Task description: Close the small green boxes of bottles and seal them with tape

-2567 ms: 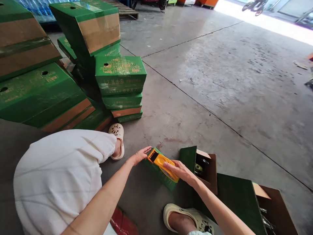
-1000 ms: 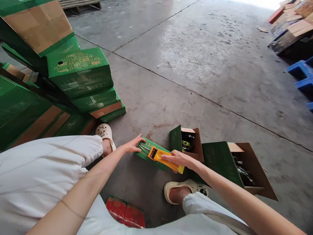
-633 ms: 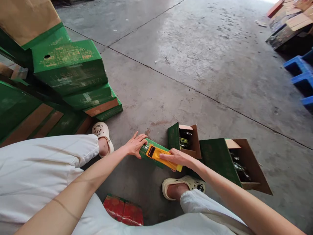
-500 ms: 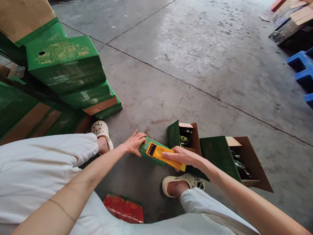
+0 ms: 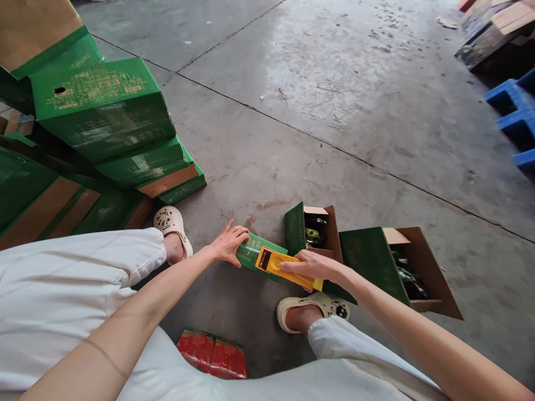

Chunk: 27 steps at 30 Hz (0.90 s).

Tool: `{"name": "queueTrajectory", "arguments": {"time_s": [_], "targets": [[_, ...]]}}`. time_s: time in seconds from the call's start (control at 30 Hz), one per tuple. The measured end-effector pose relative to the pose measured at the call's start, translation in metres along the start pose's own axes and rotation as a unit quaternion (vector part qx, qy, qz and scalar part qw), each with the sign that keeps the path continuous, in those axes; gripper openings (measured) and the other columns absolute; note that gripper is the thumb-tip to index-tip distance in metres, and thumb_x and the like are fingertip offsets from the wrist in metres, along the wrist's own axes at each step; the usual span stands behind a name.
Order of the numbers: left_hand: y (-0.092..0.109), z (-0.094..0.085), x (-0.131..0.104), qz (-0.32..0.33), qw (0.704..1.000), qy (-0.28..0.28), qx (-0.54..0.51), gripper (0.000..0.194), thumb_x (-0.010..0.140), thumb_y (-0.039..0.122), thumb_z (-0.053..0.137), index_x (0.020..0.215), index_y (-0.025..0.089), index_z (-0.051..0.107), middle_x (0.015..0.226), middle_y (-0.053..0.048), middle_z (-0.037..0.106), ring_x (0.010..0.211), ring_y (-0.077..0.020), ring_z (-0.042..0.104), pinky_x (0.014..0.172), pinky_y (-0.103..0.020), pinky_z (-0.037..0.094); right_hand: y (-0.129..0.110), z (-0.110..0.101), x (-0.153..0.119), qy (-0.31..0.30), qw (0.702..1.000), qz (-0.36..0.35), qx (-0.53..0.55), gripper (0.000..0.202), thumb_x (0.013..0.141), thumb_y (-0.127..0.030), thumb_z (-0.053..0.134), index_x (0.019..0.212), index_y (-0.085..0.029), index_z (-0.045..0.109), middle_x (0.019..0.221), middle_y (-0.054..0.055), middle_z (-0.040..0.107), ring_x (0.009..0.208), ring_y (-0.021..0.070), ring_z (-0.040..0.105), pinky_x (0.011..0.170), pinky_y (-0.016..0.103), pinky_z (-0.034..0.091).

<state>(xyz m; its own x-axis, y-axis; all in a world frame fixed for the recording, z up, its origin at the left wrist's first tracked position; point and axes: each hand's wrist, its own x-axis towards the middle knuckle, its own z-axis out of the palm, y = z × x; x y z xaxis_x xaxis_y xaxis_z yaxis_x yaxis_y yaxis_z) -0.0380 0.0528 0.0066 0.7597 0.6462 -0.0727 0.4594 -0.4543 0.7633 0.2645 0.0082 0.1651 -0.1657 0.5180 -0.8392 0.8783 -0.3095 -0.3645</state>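
Note:
A small green carton point(image 5: 246, 257) with printed characters stands on the floor between my feet. My left hand point(image 5: 229, 245) grips its left end, fingers along the far side and thumb on the near side. In my right hand point(image 5: 311, 265) is a yellow tape dispenser point(image 5: 271, 262), held flat over the carton's top with my thumb along it. A shiny strip like clear tape shows on the carton left of the dispenser. The carton's right part is hidden beneath the dispenser and my hand.
Two open cartons, one smaller point(image 5: 296, 225) and one larger point(image 5: 368, 259), stand at right with dark wrapped contents. Green boxes point(image 5: 104, 106) are stacked at left. Red boxes point(image 5: 212, 355) lie below, near my legs. Blue pallets point(image 5: 512, 106) and crumpled cartons point(image 5: 495, 33) stand far right.
The tape dispenser in my right hand has slid a little rightward along the green carton, showing more of its top. My left hand stays at the carton's end. The view has shifted slightly.

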Motion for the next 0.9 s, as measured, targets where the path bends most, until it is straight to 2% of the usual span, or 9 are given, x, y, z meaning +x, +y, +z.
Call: {"name": "queueTrajectory", "arguments": {"time_s": [0.17, 0.3, 0.37, 0.43, 0.53, 0.6, 0.67, 0.73, 0.9], "targets": [[-0.001, 0.000, -0.001, 0.013, 0.995, -0.018, 0.097, 0.088, 0.053, 0.048, 0.099, 0.128, 0.025, 0.059, 0.151, -0.015, 0.055, 0.148, -0.0373, 0.046, 0.132, -0.063, -0.008, -0.004, 0.003, 0.010, -0.008, 0.999, 0.021, -0.043, 0.071, 0.076, -0.090, 0.063, 0.069, -0.020, 0.061, 0.075, 0.007, 0.068, 0.073, 0.0214, 0.063, 0.058, 0.028, 0.042], [0.003, 0.001, -0.002, 0.022, 0.984, -0.037, 0.174, 0.103, 0.058, 0.050, 0.096, 0.146, 0.023, 0.050, 0.154, -0.017, 0.053, 0.150, -0.0364, 0.044, 0.133, -0.060, -0.004, -0.012, 0.002, 0.009, -0.037, 0.998, 0.020, -0.051, 0.075, 0.077, -0.093, 0.058, 0.068, -0.019, 0.063, 0.073, 0.006, 0.068, 0.070, 0.0204, 0.063, 0.057, 0.028, 0.040], [0.009, 0.010, -0.001, 0.025, 0.972, -0.051, 0.226, 0.120, 0.058, 0.041, 0.096, 0.160, 0.021, 0.036, 0.163, -0.020, 0.045, 0.156, -0.0387, 0.036, 0.133, -0.058, 0.000, -0.015, 0.003, 0.009, -0.031, 0.997, 0.020, -0.060, 0.075, 0.076, -0.093, 0.059, 0.069, -0.018, 0.064, 0.073, 0.006, 0.069, 0.069, 0.0201, 0.063, 0.055, 0.028, 0.039], [0.017, 0.025, 0.002, 0.021, 0.960, -0.066, 0.270, 0.137, 0.057, 0.032, 0.096, 0.169, 0.019, 0.019, 0.173, -0.024, 0.028, 0.162, -0.0412, 0.023, 0.133, -0.056, 0.003, -0.015, 0.004, 0.010, -0.008, 0.997, 0.027, -0.073, 0.074, 0.076, -0.092, 0.062, 0.071, -0.018, 0.065, 0.076, 0.007, 0.072, 0.070, 0.0202, 0.065, 0.054, 0.027, 0.038], [0.029, 0.048, 0.009, -0.007, 0.953, -0.073, 0.295, 0.146, 0.058, 0.035, 0.096, 0.171, 0.017, 0.006, 0.178, -0.027, 0.009, 0.166, -0.0432, 0.007, 0.132, -0.058, 0.002, -0.011, 0.008, 0.015, -0.015, 0.997, 0.031, -0.063, 0.073, 0.077, -0.091, 0.062, 0.071, -0.019, 0.066, 0.077, 0.008, 0.075, 0.071, 0.0208, 0.068, 0.053, 0.026, 0.041], [0.033, 0.057, 0.013, -0.022, 0.953, -0.066, 0.296, 0.142, 0.063, 0.041, 0.093, 0.171, 0.015, 0.005, 0.177, -0.026, 0.012, 0.165, -0.0434, 0.007, 0.132, -0.060, 0.000, -0.005, 0.011, 0.020, -0.023, 0.998, 0.026, -0.056, 0.072, 0.078, -0.091, 0.062, 0.072, -0.019, 0.068, 0.077, 0.008, 0.076, 0.072, 0.0216, 0.069, 0.053, 0.025, 0.042], [0.033, 0.060, 0.014, -0.015, 0.955, -0.062, 0.291, 0.136, 0.067, 0.042, 0.088, 0.172, 0.014, 0.006, 0.175, -0.026, 0.020, 0.164, -0.0429, 0.013, 0.132, -0.058, -0.001, 0.000, 0.013, 0.023, -0.015, 0.998, 0.022, -0.058, 0.071, 0.079, -0.089, 0.063, 0.075, -0.019, 0.071, 0.079, 0.008, 0.077, 0.074, 0.0221, 0.070, 0.054, 0.025, 0.043], [0.031, 0.059, 0.014, 0.000, 0.957, -0.062, 0.283, 0.131, 0.070, 0.042, 0.085, 0.171, 0.012, 0.009, 0.173, -0.026, 0.026, 0.163, -0.0427, 0.018, 0.133, -0.055, 0.001, 0.002, 0.015, 0.024, -0.013, 0.998, 0.019, -0.058, 0.070, 0.080, -0.088, 0.063, 0.076, -0.019, 0.072, 0.079, 0.008, 0.078, 0.074, 0.0221, 0.071, 0.054, 0.025, 0.044], [0.028, 0.056, 0.011, 0.012, 0.963, -0.052, 0.265, 0.122, 0.072, 0.041, 0.081, 0.170, 0.011, 0.015, 0.170, -0.026, 0.029, 0.160, -0.0439, 0.023, 0.133, -0.055, 0.008, -0.002, 0.014, 0.013, -0.028, 0.998, 0.020, -0.049, 0.070, 0.084, -0.086, 0.060, 0.077, -0.018, 0.072, 0.080, 0.007, 0.078, 0.071, 0.0203, 0.069, 0.052, 0.025, 0.041]]}}
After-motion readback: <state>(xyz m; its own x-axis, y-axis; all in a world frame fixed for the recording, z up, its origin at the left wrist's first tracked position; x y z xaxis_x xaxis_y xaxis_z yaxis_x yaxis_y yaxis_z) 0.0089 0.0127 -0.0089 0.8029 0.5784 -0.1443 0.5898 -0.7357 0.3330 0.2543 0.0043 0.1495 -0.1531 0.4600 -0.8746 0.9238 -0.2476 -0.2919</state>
